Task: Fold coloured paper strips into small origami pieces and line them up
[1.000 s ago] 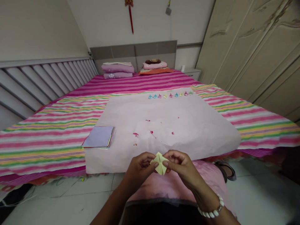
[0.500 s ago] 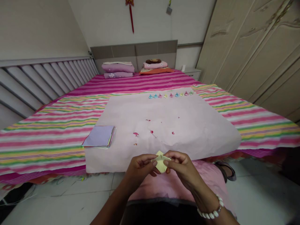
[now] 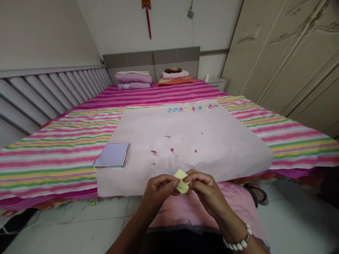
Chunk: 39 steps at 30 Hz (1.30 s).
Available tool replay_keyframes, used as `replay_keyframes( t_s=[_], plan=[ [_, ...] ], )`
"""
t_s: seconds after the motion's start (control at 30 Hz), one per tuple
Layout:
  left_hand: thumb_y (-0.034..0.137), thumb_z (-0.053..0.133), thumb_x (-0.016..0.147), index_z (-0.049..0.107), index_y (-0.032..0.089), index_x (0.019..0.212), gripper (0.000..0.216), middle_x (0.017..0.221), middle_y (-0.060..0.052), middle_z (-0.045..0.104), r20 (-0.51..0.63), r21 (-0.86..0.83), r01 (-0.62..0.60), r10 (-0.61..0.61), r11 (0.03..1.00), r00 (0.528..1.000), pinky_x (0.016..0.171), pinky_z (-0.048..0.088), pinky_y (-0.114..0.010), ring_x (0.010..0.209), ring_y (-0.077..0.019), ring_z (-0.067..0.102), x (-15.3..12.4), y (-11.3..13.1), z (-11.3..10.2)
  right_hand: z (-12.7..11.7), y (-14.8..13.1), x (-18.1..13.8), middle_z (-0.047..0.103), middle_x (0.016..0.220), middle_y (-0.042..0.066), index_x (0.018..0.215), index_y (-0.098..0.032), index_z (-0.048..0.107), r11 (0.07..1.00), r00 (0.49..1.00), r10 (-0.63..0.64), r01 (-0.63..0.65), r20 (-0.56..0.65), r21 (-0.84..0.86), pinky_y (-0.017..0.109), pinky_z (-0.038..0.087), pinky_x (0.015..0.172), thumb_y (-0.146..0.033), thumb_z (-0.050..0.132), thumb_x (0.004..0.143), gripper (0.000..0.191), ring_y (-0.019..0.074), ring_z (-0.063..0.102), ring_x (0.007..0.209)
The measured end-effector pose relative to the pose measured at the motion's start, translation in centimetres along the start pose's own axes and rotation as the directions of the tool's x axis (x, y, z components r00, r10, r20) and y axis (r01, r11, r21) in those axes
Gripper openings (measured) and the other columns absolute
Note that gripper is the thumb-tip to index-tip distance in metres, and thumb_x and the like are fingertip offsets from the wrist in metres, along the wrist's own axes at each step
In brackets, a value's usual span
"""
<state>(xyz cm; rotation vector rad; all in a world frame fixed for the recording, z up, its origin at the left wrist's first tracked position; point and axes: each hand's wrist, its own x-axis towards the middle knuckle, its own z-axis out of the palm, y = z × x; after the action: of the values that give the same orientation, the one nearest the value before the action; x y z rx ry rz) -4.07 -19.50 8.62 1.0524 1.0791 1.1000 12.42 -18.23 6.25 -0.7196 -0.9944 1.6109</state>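
A small pale yellow piece of folded paper [image 3: 181, 175], diamond-shaped, is held above my lap near the front edge of the bed. My left hand [image 3: 162, 187] pinches its left corner between thumb and fingers. On the opposite side my right hand [image 3: 203, 184] grips the right corner, thumb in front and forefinger on the face. The lower point of the paper shows several layered edges. A white sheet [image 3: 143, 127] spreads over the bed beyond both hands. Along its far edge stands a row of small folded paper pieces [image 3: 193, 108] in blue, pink, yellow and green.
A stack of coloured paper [image 3: 112, 154], lilac on top, lies at the sheet's left edge. Several small red marks or scraps [image 3: 173, 151] dot the sheet. A pink cushion [image 3: 182, 211] covers my lap. Folded bedding [image 3: 134, 77] sits by the headboard [image 3: 140, 58].
The yellow paper's raised middle fold now lies flat, so it shows a smooth diamond face. My right fingers have shifted slightly over it, and both hands keep hold.
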Motion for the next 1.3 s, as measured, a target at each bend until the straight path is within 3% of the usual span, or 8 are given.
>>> replay_keyframes(
  t_s=[0.13, 0.33, 0.5, 0.6, 0.87, 1.07, 1.2, 1.3],
  plan=[
    [0.027, 0.081, 0.057, 0.069, 0.014, 0.065, 0.02, 0.054, 0.0, 0.068, -0.067, -0.011, 0.018, -0.018, 1.0, 0.998, 0.056, 0.053, -0.023, 0.053, -0.0128, 0.063, 0.24, -0.34, 0.47, 0.07, 0.09, -0.04, 0.063, 0.079, 0.001, 0.072, -0.02, 0.075, 0.999, 1.0, -0.016, 0.016, -0.003, -0.049, 0.025, 0.046, 0.06, -0.012, 0.064, 0.07, 0.015, 0.0126, 0.058, 0.062],
    [0.024, 0.081, 0.055, 0.067, 0.015, 0.065, 0.019, 0.053, 0.001, 0.068, -0.1, 0.038, -0.01, 0.013, 0.999, 0.995, 0.053, 0.049, -0.022, 0.052, -0.0123, 0.062, 0.2, -0.4, 0.57, 0.21, 0.1, -0.08, 0.066, 0.072, 0.0, 0.099, -0.021, 0.07, 0.998, 0.996, 0.051, -0.052, -0.068, -0.016, 0.026, 0.046, 0.06, -0.016, 0.067, 0.07, 0.029, 0.0133, 0.058, 0.059],
    [0.023, 0.08, 0.056, 0.068, 0.015, 0.067, 0.018, 0.05, 0.002, 0.062, -0.135, 0.137, -0.029, 0.048, 0.99, 0.99, 0.045, 0.041, -0.018, 0.046, -0.0092, 0.055, 0.21, -0.18, 0.37, 0.6, -0.23, -0.06, 0.065, 0.064, 0.001, 0.083, -0.017, 0.07, 0.992, 0.993, 0.108, -0.104, -0.041, 0.073, 0.026, 0.044, 0.059, -0.023, 0.068, 0.071, 0.014, 0.0131, 0.056, 0.057],
    [0.022, 0.077, 0.06, 0.068, 0.015, 0.069, 0.015, 0.051, 0.002, 0.062, -0.14, 0.18, -0.056, 0.082, 0.982, 0.987, 0.046, 0.041, -0.018, 0.047, -0.0094, 0.055, 0.15, -0.27, 0.27, 0.69, -0.23, -0.16, 0.065, 0.059, 0.003, 0.078, -0.015, 0.069, 0.987, 0.991, 0.133, -0.13, -0.024, 0.091, 0.027, 0.043, 0.058, -0.032, 0.067, 0.074, 0.018, 0.0147, 0.057, 0.056],
    [0.021, 0.073, 0.064, 0.068, 0.016, 0.072, 0.011, 0.057, 0.001, 0.064, -0.128, 0.281, -0.118, 0.159, 0.952, 0.979, 0.05, 0.044, -0.02, 0.052, -0.0111, 0.058, -0.1, -0.43, 0.55, 0.82, 0.22, -0.18, 0.063, 0.053, 0.0, 0.068, -0.015, 0.066, 0.991, 0.991, 0.115, -0.119, -0.065, -0.062, 0.024, 0.04, 0.056, -0.034, 0.077, 0.069, 0.022, 0.0119, 0.054, 0.051],
    [0.023, 0.078, 0.06, 0.061, 0.016, 0.115, 0.058, 0.071, -0.001, 0.069, -0.151, 0.061, -0.079, 0.088, 0.995, 0.985, 0.06, 0.049, -0.024, 0.062, -0.0138, 0.062, 0.12, -0.65, 0.73, 0.62, 0.29, -0.1, 0.061, 0.052, 0.0, 0.067, -0.015, 0.066, 0.986, 0.989, 0.133, -0.138, -0.061, -0.093, 0.023, 0.038, 0.054, -0.039, 0.074, 0.072, 0.026, 0.0112, 0.051, 0.05],
    [0.028, 0.081, 0.058, 0.068, 0.013, 0.092, 0.039, 0.071, -0.002, 0.07, -0.109, -0.06, 0.015, -0.021, 0.998, 0.994, 0.066, 0.05, -0.025, 0.068, -0.0156, 0.064, 0.28, -0.67, 0.91, 0.74, 0.19, -0.13, 0.059, 0.051, -0.001, 0.066, -0.016, 0.066, 0.987, 0.992, 0.113, -0.12, -0.063, -0.11, 0.023, 0.037, 0.054, -0.038, 0.072, 0.073, 0.024, 0.0111, 0.049, 0.05],
    [0.033, 0.078, 0.063, 0.069, 0.013, 0.072, 0.024, 0.063, 0.0, 0.065, -0.107, -0.027, 0.038, -0.041, 0.999, 0.993, 0.062, 0.045, -0.023, 0.063, -0.0133, 0.058, 0.22, -0.74, 1.03, 0.98, 0.06, -0.08, 0.057, 0.051, -0.002, 0.063, -0.016, 0.065, 0.982, 0.994, 0.093, -0.101, -0.062, -0.157, 0.023, 0.036, 0.053, -0.036, 0.073, 0.072, 0.023, 0.0106, 0.048, 0.049]
  ],
)
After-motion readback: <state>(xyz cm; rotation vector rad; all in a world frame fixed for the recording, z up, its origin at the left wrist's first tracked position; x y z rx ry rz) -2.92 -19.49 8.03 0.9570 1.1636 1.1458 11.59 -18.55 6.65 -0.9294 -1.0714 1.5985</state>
